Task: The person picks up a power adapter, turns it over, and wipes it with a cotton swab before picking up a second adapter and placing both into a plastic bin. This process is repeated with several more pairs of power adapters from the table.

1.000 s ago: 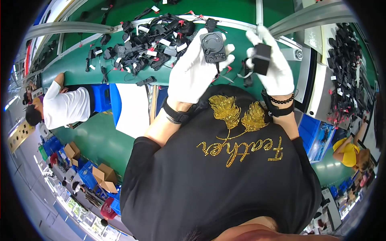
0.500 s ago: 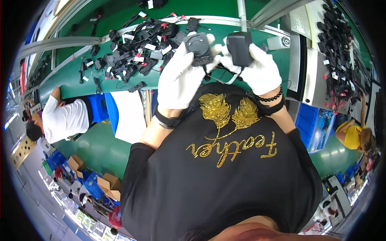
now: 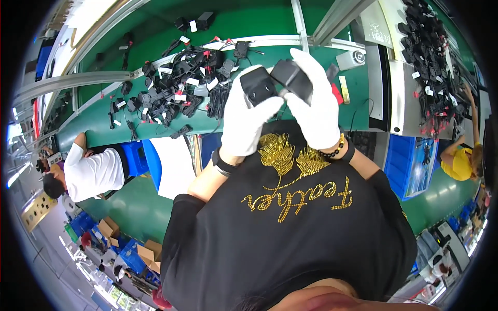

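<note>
While our left hand (image 3: 243, 118) is clamped on one black power adapter (image 3: 258, 86) and our right hand (image 3: 320, 106) on a second black adapter (image 3: 291, 76), both blocks sit at the upper middle of the frame, too close for us to tell whether they touch. We count two heaps of corded adapters, one upper left (image 3: 179, 85) and one upper right, each too tangled to number, plus one red piece (image 3: 337, 94) and one yellow strip (image 3: 344, 89). Half a second ago the left block showed us its round disc; now a smooth face shows, and the right block has tilted leftward.
</note>
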### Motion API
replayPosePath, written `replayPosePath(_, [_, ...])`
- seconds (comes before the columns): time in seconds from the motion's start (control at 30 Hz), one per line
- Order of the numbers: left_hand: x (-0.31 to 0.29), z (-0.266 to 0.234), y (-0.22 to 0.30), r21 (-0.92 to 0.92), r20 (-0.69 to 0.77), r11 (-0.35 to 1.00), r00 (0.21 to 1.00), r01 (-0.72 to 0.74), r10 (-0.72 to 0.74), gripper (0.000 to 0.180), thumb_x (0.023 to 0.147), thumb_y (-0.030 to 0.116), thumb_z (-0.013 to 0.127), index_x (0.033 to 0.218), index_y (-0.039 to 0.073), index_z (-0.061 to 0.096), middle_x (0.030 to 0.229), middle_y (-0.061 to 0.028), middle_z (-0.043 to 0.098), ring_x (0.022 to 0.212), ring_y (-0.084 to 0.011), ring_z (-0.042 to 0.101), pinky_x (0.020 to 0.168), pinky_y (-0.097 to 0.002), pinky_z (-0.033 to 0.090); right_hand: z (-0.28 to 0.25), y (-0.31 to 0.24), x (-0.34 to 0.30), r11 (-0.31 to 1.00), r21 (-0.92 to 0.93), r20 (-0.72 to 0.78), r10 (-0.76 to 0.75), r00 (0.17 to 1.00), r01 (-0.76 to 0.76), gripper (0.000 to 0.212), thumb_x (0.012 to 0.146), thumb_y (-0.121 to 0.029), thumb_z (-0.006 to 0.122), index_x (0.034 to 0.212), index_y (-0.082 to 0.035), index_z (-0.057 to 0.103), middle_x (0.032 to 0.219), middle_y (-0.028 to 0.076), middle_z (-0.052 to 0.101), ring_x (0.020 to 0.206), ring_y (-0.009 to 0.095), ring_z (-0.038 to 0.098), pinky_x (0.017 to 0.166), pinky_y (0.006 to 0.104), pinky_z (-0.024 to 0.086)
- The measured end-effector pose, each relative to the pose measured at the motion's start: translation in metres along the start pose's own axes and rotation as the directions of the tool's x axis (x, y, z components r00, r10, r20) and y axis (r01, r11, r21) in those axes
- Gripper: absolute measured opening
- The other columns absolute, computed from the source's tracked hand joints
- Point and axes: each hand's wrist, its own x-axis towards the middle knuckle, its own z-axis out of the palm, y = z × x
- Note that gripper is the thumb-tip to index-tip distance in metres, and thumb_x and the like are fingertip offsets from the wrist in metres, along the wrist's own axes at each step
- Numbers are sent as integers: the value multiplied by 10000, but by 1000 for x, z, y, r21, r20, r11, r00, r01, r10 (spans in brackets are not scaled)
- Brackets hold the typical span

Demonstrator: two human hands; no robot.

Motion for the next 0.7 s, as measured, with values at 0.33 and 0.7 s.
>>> replayPosePath(0.33, [-6,21,-5,195,-30,969,986,-153,161,652,678,20,816,1235,13,476,1110,-88,585,953,-145,595,817,-286,513,0,4,-7,897,407,-17,-184,983,175,675,733,203,432,1354,-55,495,1465,208,365,1348,320,379,1079,363,323])
replayPosePath(0.7, [1,10,-5,471,194,744,878,-474,437,565,620,-41,818,1125,31,574,1163,-111,583,1073,-213,585,946,-312,464,-13,5,-6,781,621,149,-39,988,-63,900,681,209,494,1490,-65,211,1386,162,448,1261,225,455,1038,323,377])
